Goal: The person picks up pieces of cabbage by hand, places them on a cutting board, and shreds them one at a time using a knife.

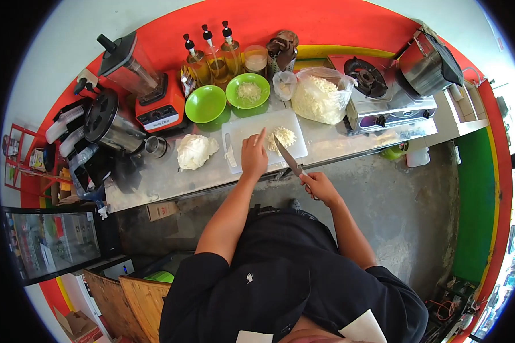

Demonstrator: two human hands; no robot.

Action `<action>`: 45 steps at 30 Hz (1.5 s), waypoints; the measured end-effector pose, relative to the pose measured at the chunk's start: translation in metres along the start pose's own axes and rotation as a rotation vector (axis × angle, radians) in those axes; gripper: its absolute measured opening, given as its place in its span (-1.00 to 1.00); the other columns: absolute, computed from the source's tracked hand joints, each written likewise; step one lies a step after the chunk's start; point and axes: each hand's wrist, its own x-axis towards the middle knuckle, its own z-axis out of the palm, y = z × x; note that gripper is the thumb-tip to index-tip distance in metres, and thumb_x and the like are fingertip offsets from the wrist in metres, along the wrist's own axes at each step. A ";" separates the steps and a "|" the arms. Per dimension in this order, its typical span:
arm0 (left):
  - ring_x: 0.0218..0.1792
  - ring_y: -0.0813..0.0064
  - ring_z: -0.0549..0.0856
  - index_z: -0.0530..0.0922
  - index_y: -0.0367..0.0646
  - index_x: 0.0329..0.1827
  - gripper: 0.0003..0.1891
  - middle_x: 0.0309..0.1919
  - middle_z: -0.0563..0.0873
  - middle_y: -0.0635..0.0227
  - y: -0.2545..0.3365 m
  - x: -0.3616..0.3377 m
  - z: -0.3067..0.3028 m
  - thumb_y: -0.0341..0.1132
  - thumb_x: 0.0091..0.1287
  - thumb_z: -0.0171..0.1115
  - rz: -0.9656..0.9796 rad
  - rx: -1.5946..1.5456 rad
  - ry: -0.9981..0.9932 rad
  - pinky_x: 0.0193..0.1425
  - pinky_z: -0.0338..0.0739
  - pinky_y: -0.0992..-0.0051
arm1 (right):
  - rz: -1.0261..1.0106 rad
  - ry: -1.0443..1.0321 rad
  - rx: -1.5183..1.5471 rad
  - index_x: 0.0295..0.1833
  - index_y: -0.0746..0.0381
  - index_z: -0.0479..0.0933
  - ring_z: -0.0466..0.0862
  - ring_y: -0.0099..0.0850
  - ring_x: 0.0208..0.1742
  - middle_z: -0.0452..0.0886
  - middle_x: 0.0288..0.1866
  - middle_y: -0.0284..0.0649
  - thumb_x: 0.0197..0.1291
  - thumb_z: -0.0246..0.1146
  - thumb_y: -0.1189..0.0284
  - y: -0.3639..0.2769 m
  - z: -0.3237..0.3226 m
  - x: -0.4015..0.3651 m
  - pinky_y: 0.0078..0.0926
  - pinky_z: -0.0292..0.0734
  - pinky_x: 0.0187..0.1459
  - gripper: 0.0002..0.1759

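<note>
so the white cutting board (pixel 243 130) sits on the steel counter (pixel 171 180), and there's a small heap of chopped cabbage (pixel 284 137) on its right half; the left hand (pixel 253 155) lies palm down on the board just beside that heap, index finger stretched out toward it, the other fingers loosely curled, gripping nothing; the right hand (pixel 320 187) is off the front edge of the counter, fist wrapped around the handle of a knife (pixel 285 153); the blade runs up and left over the board's edge with its tip right at the heap, close to that outstretched finger; can't tell whether the edge actually touches the cabbage; left of the board, a pale cabbage chunk (pixel 195 151) lies on the counter, apart from the board; behind the board are two green bowls, an empty bowl (pixel 205 104) and a bowl with shreds (pixel 248 90) next to it; right of those, a clear plastic bag (pixel 320 98) stuffed with shredded white stuff, then a gas stove (pixel 377 94); a red-based blender (pixel 146 86) stands back left, and three pump bottles (pixel 214 57) line the wall behind the bowls
</note>
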 end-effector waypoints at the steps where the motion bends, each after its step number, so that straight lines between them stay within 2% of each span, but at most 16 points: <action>1: 0.19 0.01 0.52 0.48 0.13 0.55 -0.26 0.21 0.58 0.12 0.003 -0.007 0.000 -0.60 0.24 0.15 0.080 -0.052 0.101 0.36 0.45 0.15 | -0.006 -0.001 0.007 -0.30 0.23 0.57 0.42 -0.62 -0.62 0.46 -0.60 -0.41 0.49 0.24 0.12 0.000 0.002 0.003 -0.57 0.32 -0.55 -0.59; 6: 0.26 -0.05 0.45 0.42 0.29 0.59 -0.11 0.38 0.40 0.05 0.008 -0.027 0.008 -0.64 0.13 0.15 0.243 0.032 -0.092 0.40 0.42 0.11 | -0.004 -0.016 0.243 -0.28 0.29 0.58 0.44 -0.59 -0.60 0.48 -0.59 -0.37 0.52 0.19 0.15 -0.004 0.005 0.003 -0.54 0.37 -0.53 -0.58; 12: 0.28 -0.02 0.47 0.30 0.37 0.66 -0.09 0.40 0.39 0.06 0.012 -0.009 0.009 -0.59 0.20 0.18 0.095 0.146 -0.116 0.35 0.44 0.16 | -0.018 -0.014 0.217 -0.28 0.26 0.58 0.43 -0.59 -0.61 0.47 -0.60 -0.39 0.51 0.20 0.16 0.003 -0.008 -0.009 -0.53 0.36 -0.54 -0.61; 15: 0.23 -0.04 0.48 0.43 0.20 0.58 -0.20 0.29 0.50 0.04 -0.001 0.000 0.009 -0.58 0.21 0.21 0.012 0.117 -0.036 0.32 0.47 0.15 | -0.020 0.032 0.121 -0.29 0.25 0.58 0.44 -0.63 -0.59 0.47 -0.59 -0.41 0.49 0.23 0.15 0.009 -0.010 -0.011 -0.54 0.33 -0.56 -0.61; 16: 0.20 0.02 0.51 0.51 0.12 0.49 -0.31 0.20 0.55 0.12 -0.010 -0.002 0.009 -0.54 0.22 0.25 0.018 0.067 -0.011 0.29 0.48 0.16 | -0.016 0.030 0.122 -0.29 0.25 0.58 0.44 -0.63 -0.59 0.47 -0.59 -0.41 0.49 0.23 0.15 0.010 -0.008 -0.010 -0.54 0.33 -0.56 -0.61; 18: 0.17 0.08 0.53 0.59 0.03 0.39 -0.41 0.12 0.61 0.20 -0.022 -0.015 0.008 -0.51 0.23 0.28 0.015 0.020 0.002 0.27 0.48 0.17 | -0.031 0.078 -0.007 -0.28 0.30 0.57 0.51 -0.45 -0.58 0.53 -0.59 -0.27 0.45 0.27 0.13 0.013 0.000 -0.006 -0.40 0.40 -0.50 -0.58; 19: 0.12 0.08 0.56 0.63 -0.03 0.28 -0.51 0.01 0.64 0.21 -0.025 -0.020 0.005 -0.49 0.23 0.31 -0.039 -0.023 0.029 0.26 0.49 0.18 | -0.027 0.075 -0.001 -0.28 0.30 0.57 0.51 -0.45 -0.58 0.53 -0.59 -0.27 0.45 0.27 0.13 0.020 0.003 0.003 -0.40 0.40 -0.50 -0.58; 20: 0.07 0.08 0.58 0.68 -0.09 0.16 -0.60 -0.09 0.67 0.23 -0.028 -0.026 0.003 -0.48 0.22 0.33 -0.091 -0.066 0.053 0.25 0.50 0.19 | -0.136 0.105 -0.159 -0.25 0.33 0.57 0.56 -0.27 -0.53 0.57 -0.56 -0.15 0.43 0.28 0.13 0.031 0.008 0.014 -0.28 0.45 -0.43 -0.57; 21: 0.04 0.09 0.59 0.69 -0.10 0.08 -0.68 -0.13 0.67 0.24 -0.031 -0.032 0.001 -0.44 0.23 0.36 -0.081 -0.054 0.039 0.22 0.51 0.20 | -0.242 0.134 -0.316 -0.23 0.35 0.57 0.62 -0.08 -0.48 0.60 -0.54 -0.03 0.42 0.28 0.12 0.032 0.013 0.017 -0.16 0.50 -0.36 -0.56; 22: 0.04 0.09 0.59 0.69 -0.10 0.08 -0.68 -0.13 0.67 0.24 -0.033 -0.038 0.000 -0.44 0.23 0.36 -0.080 -0.051 0.028 0.22 0.51 0.20 | -0.235 0.135 -0.308 -0.23 0.35 0.57 0.62 -0.08 -0.48 0.60 -0.54 -0.03 0.42 0.28 0.12 0.033 0.018 0.020 -0.16 0.50 -0.36 -0.56; 24: 0.04 0.11 0.59 0.73 -0.10 0.02 -0.73 -0.11 0.67 0.25 -0.036 -0.044 0.000 -0.41 0.24 0.39 -0.013 -0.042 -0.011 0.20 0.52 0.20 | -0.345 0.187 -0.453 -0.20 0.37 0.58 0.65 0.21 -0.28 0.65 -0.39 0.15 0.40 0.27 0.13 0.029 0.028 0.025 0.05 0.53 -0.18 -0.56; 28: 0.07 0.16 0.58 0.76 -0.07 0.00 -0.75 -0.08 0.65 0.31 -0.034 -0.043 0.005 -0.39 0.25 0.39 -0.055 -0.035 -0.009 0.22 0.50 0.20 | -0.469 0.243 -0.593 -0.17 0.35 0.59 0.68 0.24 -0.18 0.69 -0.31 0.21 0.40 0.24 0.15 0.032 0.044 0.041 0.13 0.54 -0.12 -0.60; 34: 0.05 0.18 0.58 0.79 -0.11 -0.07 -0.79 -0.09 0.65 0.30 -0.037 -0.029 0.007 -0.41 0.26 0.35 -0.015 0.106 0.089 0.20 0.50 0.22 | -0.354 0.210 -0.773 -0.10 0.31 0.56 0.73 0.22 -0.13 0.73 -0.28 0.19 0.41 0.21 0.16 0.003 0.066 0.050 0.13 0.62 -0.02 -0.62; 39: 0.02 0.16 0.59 0.76 -0.16 -0.27 -0.92 -0.18 0.67 0.28 -0.037 -0.019 0.008 -0.42 0.26 0.33 0.026 0.130 0.051 0.17 0.52 0.25 | -0.375 0.229 -1.033 -0.14 0.29 0.52 0.80 0.06 -0.29 0.76 -0.35 0.08 0.41 0.18 0.24 -0.010 0.084 0.061 0.03 0.71 -0.20 -0.70; 43: -0.03 0.13 0.62 0.73 -0.20 -0.29 -0.94 -0.22 0.68 0.27 -0.036 -0.019 0.014 -0.45 0.27 0.32 0.087 0.190 0.095 0.12 0.56 0.25 | -0.325 0.221 -1.083 -0.09 0.32 0.49 0.81 0.05 -0.26 0.76 -0.36 0.08 0.44 0.16 0.26 -0.003 0.103 0.069 0.03 0.70 -0.18 -0.70; 45: -0.04 0.10 0.65 0.72 -0.20 -0.28 -0.94 -0.21 0.68 0.24 -0.032 -0.020 0.019 -0.45 0.28 0.31 -0.058 0.076 0.104 0.09 0.59 0.20 | -0.325 0.240 -1.125 -0.05 0.30 0.47 0.82 0.00 -0.29 0.77 -0.37 0.02 0.45 0.15 0.27 -0.003 0.108 0.069 -0.01 0.71 -0.22 -0.72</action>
